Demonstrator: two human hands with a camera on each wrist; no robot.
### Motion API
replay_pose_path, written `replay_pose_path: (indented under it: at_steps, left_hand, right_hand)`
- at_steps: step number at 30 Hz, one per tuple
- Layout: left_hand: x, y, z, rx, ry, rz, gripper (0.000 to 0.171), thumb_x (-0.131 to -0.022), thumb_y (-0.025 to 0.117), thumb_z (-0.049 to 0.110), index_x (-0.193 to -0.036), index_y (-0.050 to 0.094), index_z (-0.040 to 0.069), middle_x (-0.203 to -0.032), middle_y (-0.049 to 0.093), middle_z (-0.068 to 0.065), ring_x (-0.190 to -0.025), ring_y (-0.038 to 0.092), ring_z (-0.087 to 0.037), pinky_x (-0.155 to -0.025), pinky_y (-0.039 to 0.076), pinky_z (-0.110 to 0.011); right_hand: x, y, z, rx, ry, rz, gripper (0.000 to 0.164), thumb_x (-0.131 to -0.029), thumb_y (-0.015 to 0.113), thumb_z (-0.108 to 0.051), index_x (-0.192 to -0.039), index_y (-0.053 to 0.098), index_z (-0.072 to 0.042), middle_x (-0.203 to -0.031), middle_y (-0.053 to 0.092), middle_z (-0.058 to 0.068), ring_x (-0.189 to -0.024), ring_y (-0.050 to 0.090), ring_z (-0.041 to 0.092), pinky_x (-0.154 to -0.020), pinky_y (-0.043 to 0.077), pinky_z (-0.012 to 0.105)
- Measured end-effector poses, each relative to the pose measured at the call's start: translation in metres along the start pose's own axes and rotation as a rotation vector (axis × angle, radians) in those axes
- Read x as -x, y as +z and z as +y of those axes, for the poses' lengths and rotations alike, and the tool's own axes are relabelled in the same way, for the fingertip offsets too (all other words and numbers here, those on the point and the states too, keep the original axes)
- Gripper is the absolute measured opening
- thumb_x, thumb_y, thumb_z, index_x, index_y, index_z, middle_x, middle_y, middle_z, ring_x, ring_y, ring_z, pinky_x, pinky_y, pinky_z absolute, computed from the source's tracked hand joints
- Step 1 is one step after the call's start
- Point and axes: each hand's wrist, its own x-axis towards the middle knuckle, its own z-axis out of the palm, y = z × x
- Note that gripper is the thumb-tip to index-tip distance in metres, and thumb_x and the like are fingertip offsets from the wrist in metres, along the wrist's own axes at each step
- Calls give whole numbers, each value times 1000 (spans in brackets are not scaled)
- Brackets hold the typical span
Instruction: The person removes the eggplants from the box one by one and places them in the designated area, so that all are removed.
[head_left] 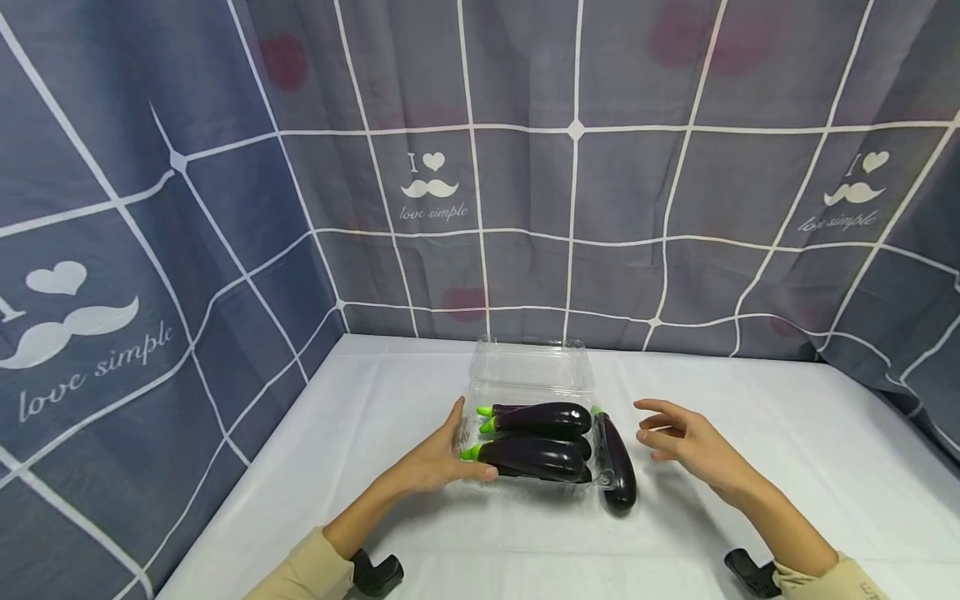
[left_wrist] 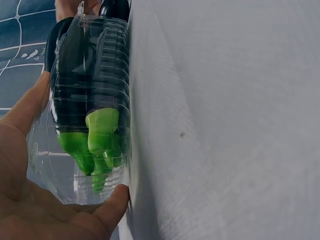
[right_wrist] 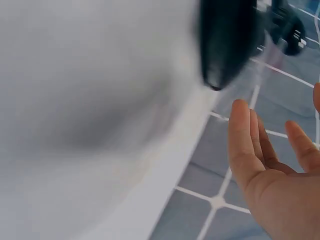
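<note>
A clear plastic clamshell box [head_left: 459,435] stands with its lid [head_left: 528,364] raised at the back. Inside lie several dark eggplants [head_left: 532,456] with bright green stem ends, which show through the wall in the left wrist view. My left hand [head_left: 431,461] holds the box's left end, thumb along the front and fingers at the left side. Another eggplant [head_left: 618,467] leans against the right side of the box, outside it. To its right, my right hand [head_left: 693,446] is raised over the table, fingers loosely bent, touching nothing.
A white cloth covers the table [head_left: 360,392]. Grey checked curtains [head_left: 525,183] with white lines hang behind it and along the left side [head_left: 150,267]. Black devices [head_left: 377,575] sit at both wrists.
</note>
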Motion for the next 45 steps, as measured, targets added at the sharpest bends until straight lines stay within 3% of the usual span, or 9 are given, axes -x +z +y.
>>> replay_pose_path:
  at_steps: [9, 12, 19, 27, 36, 45]
  left_hand:
    - [1, 0, -2, -7, -10, 8, 129, -77, 84, 44, -157, -10, 6, -163, -3, -18, -148, 3, -34, -114, 14, -57]
    - [0, 0, -3, -1, -8, 6, 130, -76, 84, 45, -157, -10, 6, -163, -4, -18, -148, 3, -34, -115, 13, -57]
    - [0, 1, -2, 2, -2, -8, 130, -77, 83, 46, -157, -10, 6, -162, -3, -19, -148, 4, -35, -114, 14, -58]
    - [0, 1, -2, 11, 9, -6, 130, -77, 83, 47, -157, -11, 7, -163, -2, -18, -148, 5, -34, -114, 15, -57]
    - [0, 0, -2, 61, 31, -18, 132, -76, 85, 43, -156, -13, 7, -163, 2, -19, -147, 9, -33, -114, 13, -59]
    - [1, 0, -2, 44, 20, -16, 130, -77, 84, 42, -156, -13, 6, -163, 1, -19, -147, 8, -32, -114, 13, -58]
  right_hand:
    - [-12, 2, -31, 129, -106, 44, 50, -95, 67, -21, -139, 52, -2, -122, 62, 16, -105, 61, 22, -87, 48, 36]
    - [-16, 8, -38, 130, -144, 50, 47, -94, 68, -19, -137, 55, -4, -124, 61, 15, -111, 59, 28, -88, 48, 40]
    - [-27, 25, -47, 106, -182, 8, 47, -93, 71, -20, -135, 57, -5, -133, 58, 13, -120, 55, 32, -94, 49, 33]
    - [-43, 49, -57, 125, -288, -51, 43, -92, 70, -19, -131, 61, -4, -130, 60, 9, -123, 53, 28, -106, 36, 53]
    - [-49, 78, -62, 215, -314, -97, 43, -92, 70, -29, -131, 62, -13, -136, 56, 5, -132, 45, 30, -105, 34, 59]
    - [-54, 94, -67, 209, -295, -125, 41, -92, 70, -24, -131, 62, -12, -136, 57, 4, -133, 45, 30, -105, 34, 59]
